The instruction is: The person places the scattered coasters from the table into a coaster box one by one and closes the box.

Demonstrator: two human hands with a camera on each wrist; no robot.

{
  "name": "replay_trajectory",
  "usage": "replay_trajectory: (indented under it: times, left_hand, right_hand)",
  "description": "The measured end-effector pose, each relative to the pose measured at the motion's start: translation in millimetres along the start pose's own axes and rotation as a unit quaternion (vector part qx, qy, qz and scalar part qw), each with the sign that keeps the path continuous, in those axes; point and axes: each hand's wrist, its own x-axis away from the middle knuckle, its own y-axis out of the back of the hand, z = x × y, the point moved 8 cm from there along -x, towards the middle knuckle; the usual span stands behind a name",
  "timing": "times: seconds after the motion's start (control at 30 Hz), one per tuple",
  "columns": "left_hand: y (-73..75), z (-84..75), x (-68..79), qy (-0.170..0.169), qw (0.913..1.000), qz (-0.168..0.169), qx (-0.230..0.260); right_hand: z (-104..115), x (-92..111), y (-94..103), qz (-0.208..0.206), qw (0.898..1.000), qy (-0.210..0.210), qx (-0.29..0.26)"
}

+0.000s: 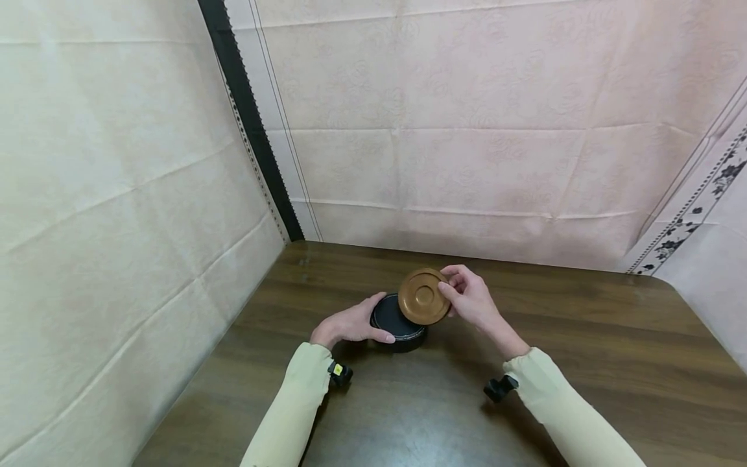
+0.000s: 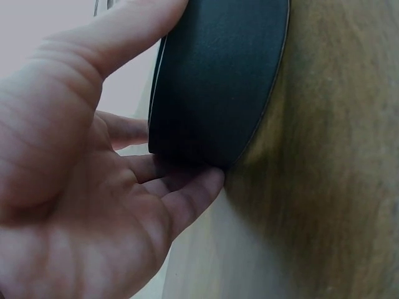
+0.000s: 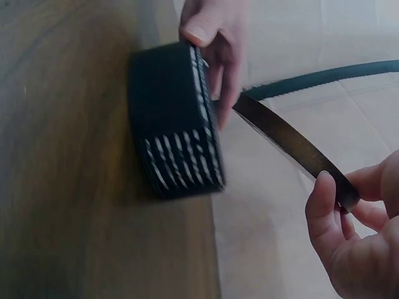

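Note:
A round black holder (image 1: 390, 316) with white stitching along its rim stands on the table. My left hand (image 1: 353, 322) grips it from the left, thumb on the near side and fingers round the far side; the left wrist view shows the fingers against the holder's dark wall (image 2: 218, 75). In my right hand (image 1: 474, 299) a brown round coaster (image 1: 424, 296) with concentric rings is pinched by its right edge, thumb on its face. The coaster is tilted above the holder's right part and hides some of the inside. From the right wrist view the coaster (image 3: 293, 140) appears edge-on, and rows of white stitches mark the holder's side (image 3: 168, 93).
The brown wood-grain table (image 1: 420, 402) stretches to both sides, with rounded far corners. Pale cloth (image 1: 467, 130) hangs behind its far edge, and more cloth (image 1: 117, 227) hangs along the left. Each wrist carries a small black camera (image 1: 500, 388).

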Motion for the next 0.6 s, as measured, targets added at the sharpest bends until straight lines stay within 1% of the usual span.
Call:
replay_trajectory:
  times: [0.17, 0.27, 0.33, 0.43, 0.53, 0.6]
  left_hand:
    - [-1.2, -1.8, -1.8, -0.014, 0.9999, 0.004, 0.005]
    - [-2.1, -6.1, -3.6, -0.041, 0.9989, 0.011, 0.021]
    - [-2.7, -9.8, -4.7, -0.065, 0.997, 0.018, 0.038]
    - [-3.1, -13.1, -5.9, -0.091, 0.994, 0.025, 0.056]
    - [-2.2, -12.2, -6.0, -0.095, 0.9937, 0.021, 0.056]
    - [-1.4, -9.7, -5.7, -0.085, 0.995, 0.016, 0.049]
  right_hand:
    - [-7.0, -2.4, -17.6, -0.003, 1.0, -0.01, -0.014]
    - [-9.1, -2.3, -28.2, 0.003, 1.0, -0.014, -0.022]
    - [-10.5, -2.1, -34.5, 0.008, 0.999, -0.019, -0.027]
    - [-12.7, -2.3, -41.5, 0.015, 0.999, -0.027, -0.028]
    - [-16.0, -3.2, -45.7, 0.023, 0.999, -0.035, -0.01]
    - [-19.2, -3.4, -48.3, 0.036, 0.999, -0.038, 0.014]
